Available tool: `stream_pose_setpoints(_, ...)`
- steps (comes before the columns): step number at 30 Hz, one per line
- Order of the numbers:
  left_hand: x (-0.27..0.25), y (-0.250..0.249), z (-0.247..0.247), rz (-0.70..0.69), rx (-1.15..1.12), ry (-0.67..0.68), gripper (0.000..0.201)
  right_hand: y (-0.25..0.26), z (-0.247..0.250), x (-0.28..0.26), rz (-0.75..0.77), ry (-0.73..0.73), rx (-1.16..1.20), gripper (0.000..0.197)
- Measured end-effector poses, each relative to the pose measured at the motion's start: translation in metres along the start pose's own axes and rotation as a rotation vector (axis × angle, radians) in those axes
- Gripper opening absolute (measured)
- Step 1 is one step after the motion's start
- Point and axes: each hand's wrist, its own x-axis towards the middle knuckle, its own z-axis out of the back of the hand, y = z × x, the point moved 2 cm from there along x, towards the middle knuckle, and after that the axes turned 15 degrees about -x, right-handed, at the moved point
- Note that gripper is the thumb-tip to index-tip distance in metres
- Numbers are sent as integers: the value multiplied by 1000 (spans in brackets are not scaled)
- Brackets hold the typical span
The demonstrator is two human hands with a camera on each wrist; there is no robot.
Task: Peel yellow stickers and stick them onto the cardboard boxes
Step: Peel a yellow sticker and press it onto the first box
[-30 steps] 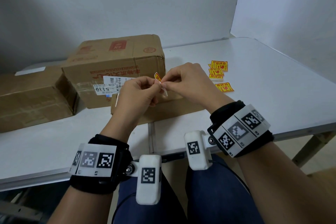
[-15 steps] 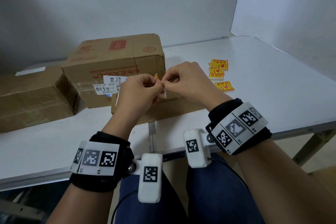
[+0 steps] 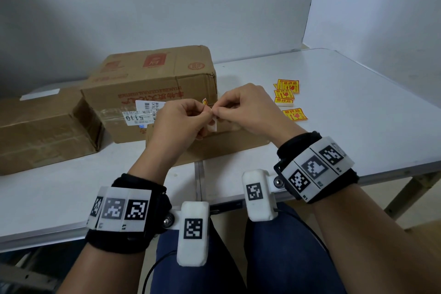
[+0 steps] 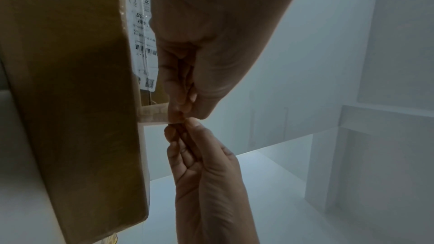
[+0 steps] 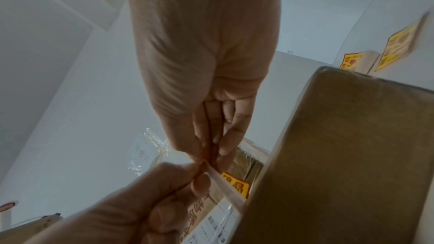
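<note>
Between both hands: yellow sticker (image 5: 236,185), pinched with its white backing (image 3: 213,124) by left hand (image 3: 177,124) and right hand (image 3: 248,110), before the labelled cardboard box (image 3: 152,83). Thin, limp, light, likely tacky; take by a corner. Spare stickers (image 3: 286,93) right of box.

White desk (image 3: 358,112) with a centre seam and metal legs (image 3: 405,193) stands in a corner of plain white walls (image 3: 167,7), soft dim light, tan floor (image 3: 420,227) beneath.
</note>
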Motion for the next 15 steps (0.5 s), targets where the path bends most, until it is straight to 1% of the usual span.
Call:
stream_pose_setpoints(4, 2, -4, 1, -12, 69, 5, 17, 3, 3, 1, 21, 14, -35, 12)
stream_pose_setpoints(9, 3, -5, -2, -42, 168, -34, 18, 5, -1, 2, 11, -15, -49, 14)
stream_pose_setpoints(15, 2, -6, -2, -43, 167, -34, 17, 4, -4, 1, 2, -34, -50, 13)
